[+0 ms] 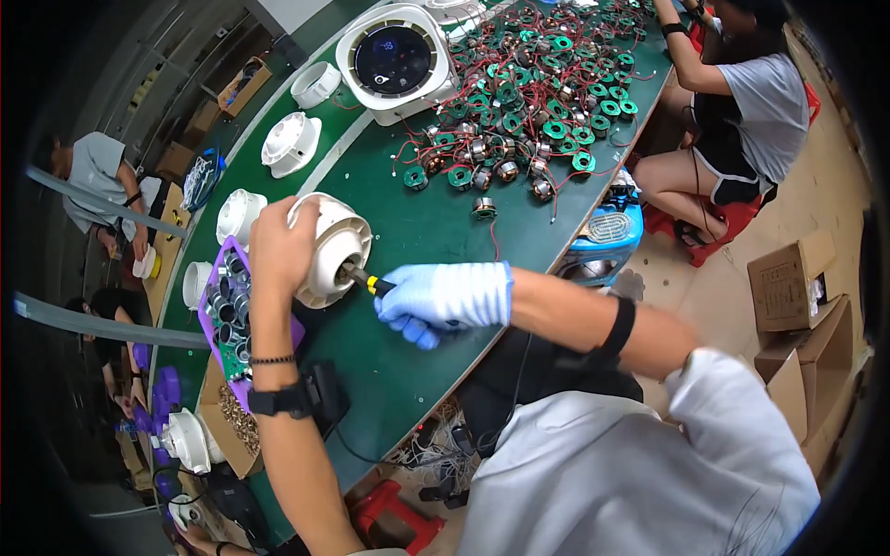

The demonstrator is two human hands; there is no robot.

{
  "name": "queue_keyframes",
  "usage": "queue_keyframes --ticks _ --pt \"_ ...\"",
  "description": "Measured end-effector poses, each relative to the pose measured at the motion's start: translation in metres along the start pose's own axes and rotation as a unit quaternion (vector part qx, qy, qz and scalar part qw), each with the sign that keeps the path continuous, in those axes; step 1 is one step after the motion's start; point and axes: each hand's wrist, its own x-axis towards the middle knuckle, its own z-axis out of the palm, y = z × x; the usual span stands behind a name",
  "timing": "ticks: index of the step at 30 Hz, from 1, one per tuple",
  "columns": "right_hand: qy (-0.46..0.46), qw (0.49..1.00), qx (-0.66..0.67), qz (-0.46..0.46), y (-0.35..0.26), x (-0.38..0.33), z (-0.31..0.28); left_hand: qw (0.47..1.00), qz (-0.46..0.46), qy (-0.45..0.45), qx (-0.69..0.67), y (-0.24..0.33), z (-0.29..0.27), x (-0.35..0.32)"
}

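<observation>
My bare left hand [283, 246] is closed over the upper left side of a white round plastic housing [357, 227], tilted on the green table. In its round opening, dark metal parts show only partly. My right hand [440, 296], in a white-and-blue glove, grips a hand tool [376, 285] with a black and yellow handle. The tool's metal end reaches into the opening; its exact kind is hidden by the glove. Beside my left forearm, a purple tray [206, 320] holds several metal rings and green circuit boards.
A heap of small motors [519, 120] with green boards and red wires covers the far table [417, 371]. White housings [292, 144] line the left side, near a white unit with a round black display [394, 57]. A cardboard box [236, 431] holds small brass-coloured parts. Co-workers sit right and left.
</observation>
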Motion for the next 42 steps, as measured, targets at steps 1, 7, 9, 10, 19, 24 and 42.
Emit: queue_keyframes --ticks 1,7,9,10,19,24,42 --pt "-0.036 0.992 0.114 -0.04 0.015 0.001 0.007 1.0 -0.002 0.029 0.0 -0.004 0.0 -0.006" --pt "0.06 0.987 -0.112 -0.096 0.016 -0.008 0.019 0.999 0.033 0.004 0.01 -0.015 -0.003 -0.003" --pt "0.071 0.981 -0.167 -0.073 0.004 -0.009 0.015 0.999 0.031 0.012 0.014 -0.02 -0.001 -0.001" --pt "0.08 0.97 -0.224 -0.049 0.001 -0.01 0.011 0.999 0.033 0.007 0.012 -0.016 -0.002 -0.001" --pt "-0.013 0.995 0.102 0.019 0.007 -0.006 -0.004 0.997 0.045 -0.038 -0.042 -0.017 -0.004 0.002" --pt "-0.051 0.987 0.153 0.008 0.011 0.0 -0.014 0.997 0.046 -0.05 -0.043 -0.015 -0.003 0.006" --pt "0.1 0.668 -0.695 -0.247 -0.023 -0.006 0.004 0.998 0.043 -0.019 -0.037 -0.015 -0.002 0.009"
